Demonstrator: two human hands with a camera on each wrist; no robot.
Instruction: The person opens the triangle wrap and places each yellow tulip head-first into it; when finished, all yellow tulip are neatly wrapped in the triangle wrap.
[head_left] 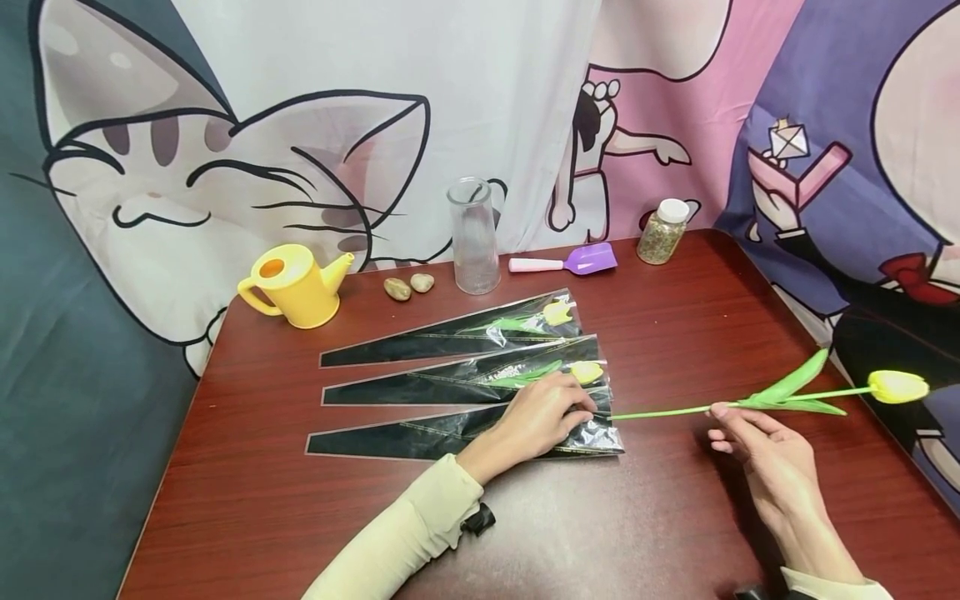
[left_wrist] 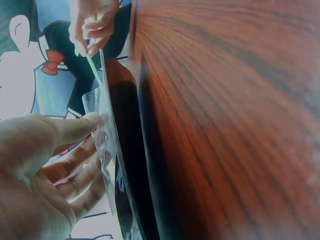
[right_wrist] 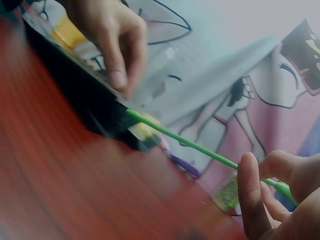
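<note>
My right hand point(head_left: 776, 467) pinches the green stem of an artificial yellow tulip point(head_left: 898, 387) between thumb and fingers, below its leaves. The bloom points right, and the stem's bare end reaches the wide mouth of the nearest black-and-clear flower sleeve point(head_left: 375, 442). At that mouth my left hand point(head_left: 536, 417) pinches the clear film point(left_wrist: 92, 102), thumb tip at its edge in the left wrist view. The right wrist view shows the stem point(right_wrist: 185, 141) running to the sleeve's opening. Behind lie a middle sleeve point(head_left: 375, 392) and a far sleeve point(head_left: 390, 343), each with a yellow tulip inside.
Along the back of the brown table point(head_left: 247, 508) stand a yellow watering can point(head_left: 300, 287), two pebbles point(head_left: 397, 289), a ribbed glass vase point(head_left: 476, 242), a purple shovel with a pink handle point(head_left: 591, 259) and a white-capped jar point(head_left: 663, 233). A printed curtain point(head_left: 300, 50) hangs behind.
</note>
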